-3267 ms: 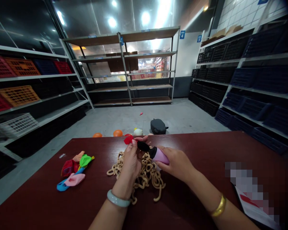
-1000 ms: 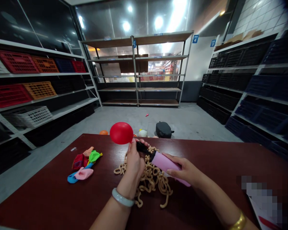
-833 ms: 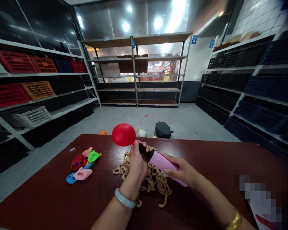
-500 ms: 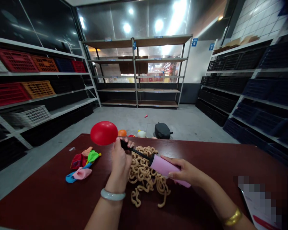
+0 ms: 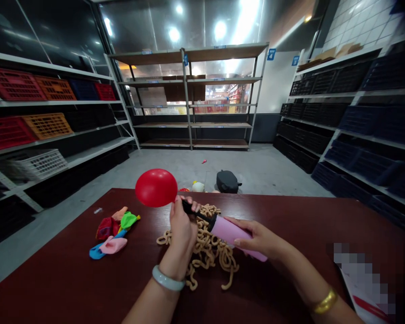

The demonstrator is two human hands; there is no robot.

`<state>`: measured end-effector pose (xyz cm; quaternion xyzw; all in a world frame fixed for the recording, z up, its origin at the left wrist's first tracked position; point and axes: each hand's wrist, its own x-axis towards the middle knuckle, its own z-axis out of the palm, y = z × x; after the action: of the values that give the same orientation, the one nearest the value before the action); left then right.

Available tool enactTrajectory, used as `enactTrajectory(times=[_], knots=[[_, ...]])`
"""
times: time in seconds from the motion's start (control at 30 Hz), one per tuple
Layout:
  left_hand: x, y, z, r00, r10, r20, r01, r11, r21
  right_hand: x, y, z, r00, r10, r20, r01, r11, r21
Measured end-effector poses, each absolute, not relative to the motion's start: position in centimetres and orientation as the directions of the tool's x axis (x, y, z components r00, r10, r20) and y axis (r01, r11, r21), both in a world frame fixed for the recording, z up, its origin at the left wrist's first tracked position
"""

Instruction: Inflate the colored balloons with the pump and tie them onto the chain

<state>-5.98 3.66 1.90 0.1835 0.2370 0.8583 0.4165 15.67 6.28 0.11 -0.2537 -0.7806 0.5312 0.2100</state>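
A balloon pump with a pink barrel and a black rod lies between my hands, tilted over the table. My left hand is closed around its black end, where the neck of an inflated red balloon meets my fingertips. The balloon's neck is mostly hidden by the fingers. My right hand wraps the pink barrel, with the thumb on the near side. Under the pump lies a heap of tan curly rings, partly covered by my left hand and wrist.
Limp balloons in several colours lie on the left of the dark red table. A partly blurred white sheet or packet is at the right edge. Beyond the table, a dark grey bag-like object sits on the floor. Shelves with crates stand around.
My left hand has moved right towards the barrel, and less of the black rod shows. The red balloon has moved with it and looks slightly larger. My right hand has hardly moved.
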Motion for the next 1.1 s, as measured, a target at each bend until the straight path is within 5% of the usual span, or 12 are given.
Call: enactTrajectory(times=[0.23, 0.33, 0.5, 0.87, 1.1], knots=[[-2.2, 3.4, 0.9, -0.551, 0.831, 0.082, -0.667, -0.497, 0.555, 15.7, 6.0, 1.1, -0.792, 0.608, 0.055, 0.278, 0.439, -0.854], [-2.2, 3.4, 1.0, -0.568, 0.821, 0.057, -0.659, -0.495, 0.565, 15.1, 5.0, 1.9, -0.723, 0.688, 0.056, 0.516, 0.593, -0.618], [-2.0, 3.1, 1.5, -0.547, 0.833, 0.088, -0.648, -0.487, 0.585, 12.9, 2.9, 2.3, -0.572, 0.813, 0.107, 0.772, 0.578, -0.266], [-11.5, 2.8, 4.5, -0.688, 0.696, 0.207, -0.477, -0.648, 0.593, 14.7, 4.2, 2.7, -0.663, 0.747, 0.059, 0.707, 0.649, -0.281], [-9.5, 3.8, 2.9, -0.67, 0.724, 0.163, -0.536, -0.624, 0.568, 15.6, 5.1, 2.0, -0.646, 0.754, 0.114, 0.721, 0.653, -0.231]])
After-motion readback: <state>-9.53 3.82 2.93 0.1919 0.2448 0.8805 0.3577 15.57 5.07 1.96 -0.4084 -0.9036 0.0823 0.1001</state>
